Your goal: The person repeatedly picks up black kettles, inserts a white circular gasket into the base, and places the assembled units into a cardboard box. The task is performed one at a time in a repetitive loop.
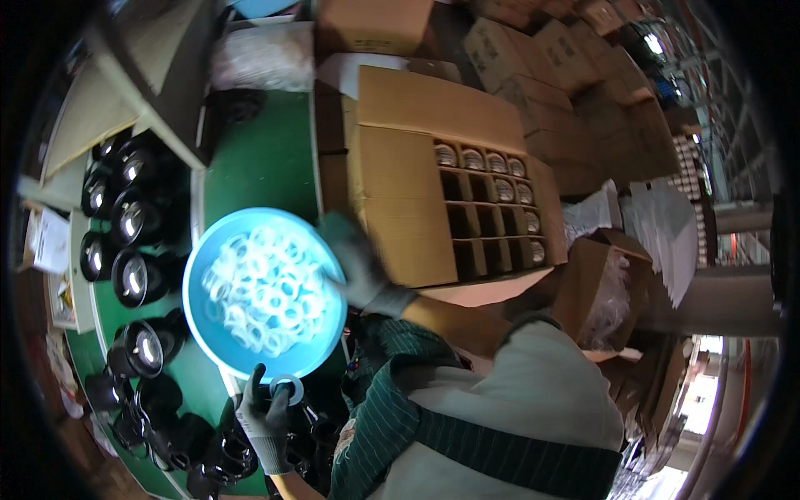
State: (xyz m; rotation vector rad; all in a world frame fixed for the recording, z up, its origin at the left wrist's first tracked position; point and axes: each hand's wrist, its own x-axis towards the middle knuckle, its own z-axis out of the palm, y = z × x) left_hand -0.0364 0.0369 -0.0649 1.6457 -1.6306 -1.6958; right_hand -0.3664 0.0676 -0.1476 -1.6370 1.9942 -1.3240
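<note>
A light-blue basin (335,337) heaped with translucent white plastic rings (271,300) stands on the green bench. My right hand (358,265), in a dark grey glove, reaches over the basin's right rim with its fingertips by the rings. Motion smears its fingers, so I cannot see whether they hold anything. Just below the basin, my gloved left hand (265,421) has a single pale ring (288,390) at its thumb and fingers. Glossy black parts lie close around that hand, partly covered by it.
Several glossy black rounded housings (137,279) crowd the left of the green bench (262,158). An open divided carton (408,200) on the right holds round silver-topped pieces in some cells. Behind it are stacked boxes (533,100); a smaller carton (596,292) contains clear plastic.
</note>
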